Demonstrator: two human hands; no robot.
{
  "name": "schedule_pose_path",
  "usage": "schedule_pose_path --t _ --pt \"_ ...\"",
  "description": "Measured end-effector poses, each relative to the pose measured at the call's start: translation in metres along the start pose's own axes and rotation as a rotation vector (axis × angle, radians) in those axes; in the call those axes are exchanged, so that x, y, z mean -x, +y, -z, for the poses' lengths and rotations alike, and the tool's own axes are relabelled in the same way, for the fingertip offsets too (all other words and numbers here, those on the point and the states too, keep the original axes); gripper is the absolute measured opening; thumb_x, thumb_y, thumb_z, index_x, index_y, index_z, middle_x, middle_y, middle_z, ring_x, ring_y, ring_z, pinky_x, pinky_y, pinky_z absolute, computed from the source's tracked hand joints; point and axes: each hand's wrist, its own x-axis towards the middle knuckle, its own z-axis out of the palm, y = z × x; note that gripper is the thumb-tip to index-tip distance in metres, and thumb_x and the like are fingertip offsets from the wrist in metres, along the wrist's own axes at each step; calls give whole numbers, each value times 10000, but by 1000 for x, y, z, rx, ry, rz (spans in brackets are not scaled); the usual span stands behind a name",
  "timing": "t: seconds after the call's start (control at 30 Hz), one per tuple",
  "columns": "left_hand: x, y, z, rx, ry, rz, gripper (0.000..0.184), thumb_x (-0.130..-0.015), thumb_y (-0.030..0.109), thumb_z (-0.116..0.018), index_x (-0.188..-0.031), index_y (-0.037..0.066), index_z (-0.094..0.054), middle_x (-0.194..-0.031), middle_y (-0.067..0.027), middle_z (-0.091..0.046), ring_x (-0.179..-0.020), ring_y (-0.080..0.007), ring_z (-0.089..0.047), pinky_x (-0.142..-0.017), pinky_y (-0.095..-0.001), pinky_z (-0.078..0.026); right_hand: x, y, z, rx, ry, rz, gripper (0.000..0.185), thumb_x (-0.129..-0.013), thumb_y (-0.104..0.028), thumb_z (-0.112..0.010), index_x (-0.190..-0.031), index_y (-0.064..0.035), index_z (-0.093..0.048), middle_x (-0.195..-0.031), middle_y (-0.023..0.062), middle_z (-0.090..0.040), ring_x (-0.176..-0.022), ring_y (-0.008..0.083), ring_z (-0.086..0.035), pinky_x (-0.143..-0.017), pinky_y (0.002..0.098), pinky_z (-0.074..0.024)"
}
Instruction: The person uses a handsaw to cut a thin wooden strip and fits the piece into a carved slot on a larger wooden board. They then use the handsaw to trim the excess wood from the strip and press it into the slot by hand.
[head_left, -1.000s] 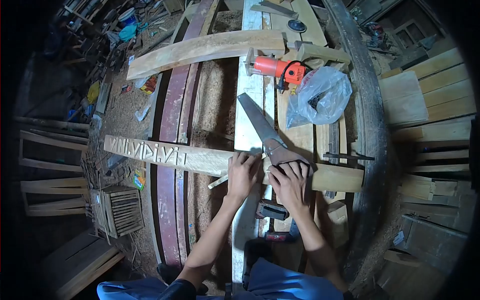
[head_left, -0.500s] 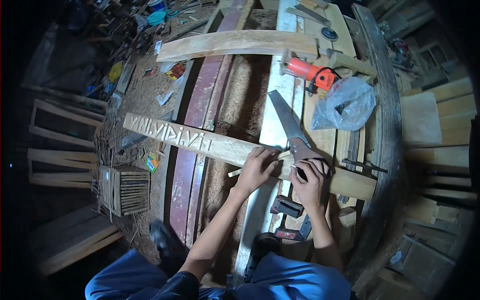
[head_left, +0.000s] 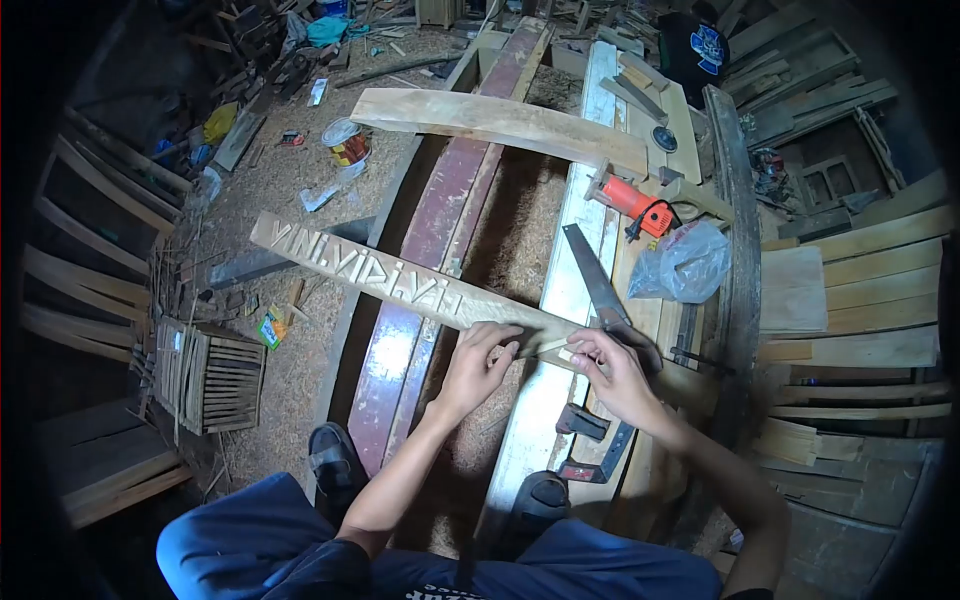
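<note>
A long board (head_left: 400,282) with raised letters at its left part lies across the beams. My left hand (head_left: 478,370) rests at its near edge, thumb and fingers apart. A thin pale wood strip (head_left: 543,350) lies just right of my left fingertips; whether they touch it is unclear. My right hand (head_left: 612,375) pinches a small light piece of wood (head_left: 567,355) between thumb and fingers, above the board. Beside the right hand lies a handsaw (head_left: 592,272), its blade pointing away and its handle partly hidden behind the hand.
Beyond are a second curved board (head_left: 500,122), an orange power tool (head_left: 622,194) and a clear plastic bag (head_left: 690,262). A dark clamp-like tool (head_left: 583,422) and a red-and-black tool (head_left: 600,465) lie near my shoe (head_left: 540,500). Gaps separate the beams.
The view has shifted, so the bench sits further down in it. My right hand has lifted off the saw handle area and turned, now pinching the small piece. My left hand has opened from the strip.
</note>
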Motion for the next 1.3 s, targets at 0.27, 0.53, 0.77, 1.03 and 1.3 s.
schedule_pose_path --t 0.27,0.53,0.77,1.03,1.3 --pt "13 -58 33 -94 208 111 179 -917 66 -684 -1088 34 -722 -1112 -145 -710 -1132 -342 -610 -1035 -439 -437 -89 33 -118 -86 225 6 149 -930 -47 -684 -1071 -5 -705 -955 156 -731 -835 253 -708 -751 350 -543" --pt "10 -86 37 -319 266 130 214 -897 101 -699 -1109 79 -728 -1165 -63 -683 -1182 -290 -564 -1030 -423 -378 -126 64 -184 34 427 -93 156 -885 -146 -760 -992 -33 -773 -892 163 -718 -773 304 -624 -723 417 -506" --pt "0 -103 28 -398 203 191 250 -910 135 -690 -1156 101 -724 -1380 -135 -567 -1324 -367 -447 -1117 -501 -301 -141 66 -185 265 397 106 220 -868 -185 -764 -1068 -94 -760 -1043 62 -678 -1011 293 -582 -888 429 -441" --pt "-2 -110 25 -446 144 226 308 -955 191 -662 -1244 93 -700 -1612 -232 -329 -1429 -460 -315 -1164 -566 -218 -137 68 -184 345 336 146 236 -865 -182 -763 -1087 -103 -763 -1075 51 -645 -1028 278 -570 -873 429 -424" --pt "-5 -118 20 -500 99 217 338 -962 220 -654 -1278 108 -692 -1644 -234 -269 -1454 -432 -274 -1156 -576 -199 -136 70 -185 363 345 188 243 -874 -191 -754 -1095 -89 -759 -1082 57 -653 -1011 273 -578 -856 433 -420"
